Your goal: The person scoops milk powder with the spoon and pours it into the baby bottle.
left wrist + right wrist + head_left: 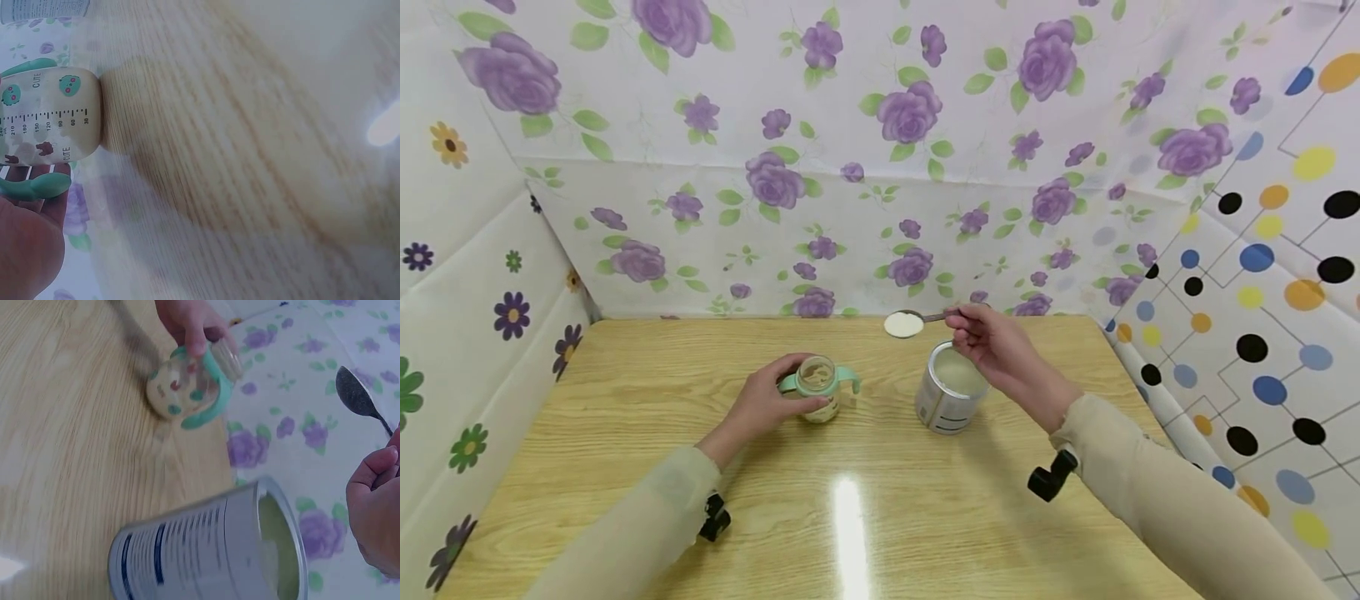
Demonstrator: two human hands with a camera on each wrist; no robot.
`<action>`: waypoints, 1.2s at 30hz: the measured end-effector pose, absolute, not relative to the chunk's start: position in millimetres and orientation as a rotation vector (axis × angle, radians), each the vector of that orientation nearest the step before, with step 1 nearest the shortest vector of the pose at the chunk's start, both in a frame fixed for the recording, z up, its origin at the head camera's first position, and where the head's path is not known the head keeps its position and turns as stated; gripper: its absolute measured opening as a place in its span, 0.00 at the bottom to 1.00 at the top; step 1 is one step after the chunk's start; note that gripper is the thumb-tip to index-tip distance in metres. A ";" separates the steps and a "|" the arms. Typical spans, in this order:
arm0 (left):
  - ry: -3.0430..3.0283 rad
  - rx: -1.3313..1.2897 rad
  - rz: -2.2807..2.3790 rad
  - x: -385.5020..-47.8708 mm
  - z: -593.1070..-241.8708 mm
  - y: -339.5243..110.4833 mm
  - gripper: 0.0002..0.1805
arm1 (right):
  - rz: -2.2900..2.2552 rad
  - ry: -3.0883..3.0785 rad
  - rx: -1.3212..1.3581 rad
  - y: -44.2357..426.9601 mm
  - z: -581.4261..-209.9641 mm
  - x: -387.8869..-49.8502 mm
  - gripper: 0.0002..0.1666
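My left hand [769,393] grips a baby bottle [822,408] standing on the table, fingers and thumb around its upper part. The bottle has no lid on, mint-green side handles and a printed scale, which shows in the left wrist view; pale contents are visible inside. My right hand [1000,354] pinches the handle of a metal spoon [934,317]. White powder [903,324] fills the spoon's bowl, held in the air between bottle and can. Below the right hand stands an open milk powder can [943,410], with pale powder inside and part of its rim hidden by the hand.
The wooden table [700,517] carries the bottle and the can, with a bright light reflection near its front. Flowered cloth [850,225] closes off the back, and a dotted cloth [1262,292] stands at the right. Each wrist wears a small black camera [1052,475].
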State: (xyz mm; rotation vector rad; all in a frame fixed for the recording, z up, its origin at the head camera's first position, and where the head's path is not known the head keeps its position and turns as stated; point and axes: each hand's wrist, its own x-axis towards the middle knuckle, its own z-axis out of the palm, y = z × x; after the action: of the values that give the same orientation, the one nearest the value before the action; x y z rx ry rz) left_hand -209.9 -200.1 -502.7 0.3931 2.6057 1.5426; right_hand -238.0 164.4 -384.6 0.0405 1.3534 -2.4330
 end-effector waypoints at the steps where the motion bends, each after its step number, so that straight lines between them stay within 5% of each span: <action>1: 2.606 0.392 1.546 -209.6 -502.6 -200.2 0.42 | -2.428 1.350 0.023 157.3 -383.5 -238.7 0.22; 15: 2.606 0.390 1.565 -210.9 -502.0 -198.7 0.41 | -2.317 1.460 -0.047 88.0 -400.8 -247.9 0.19; 36: 2.588 0.383 1.582 -210.8 -501.6 -198.4 0.40 | -2.192 1.613 -0.112 64.8 -429.9 -248.2 0.19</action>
State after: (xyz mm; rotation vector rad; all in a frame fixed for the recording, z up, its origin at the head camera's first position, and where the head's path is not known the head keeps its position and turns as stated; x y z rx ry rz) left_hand -210.8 -198.4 -501.6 0.3826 2.5878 1.5820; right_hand -248.2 64.8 -429.9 -0.1123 1.6128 -2.1920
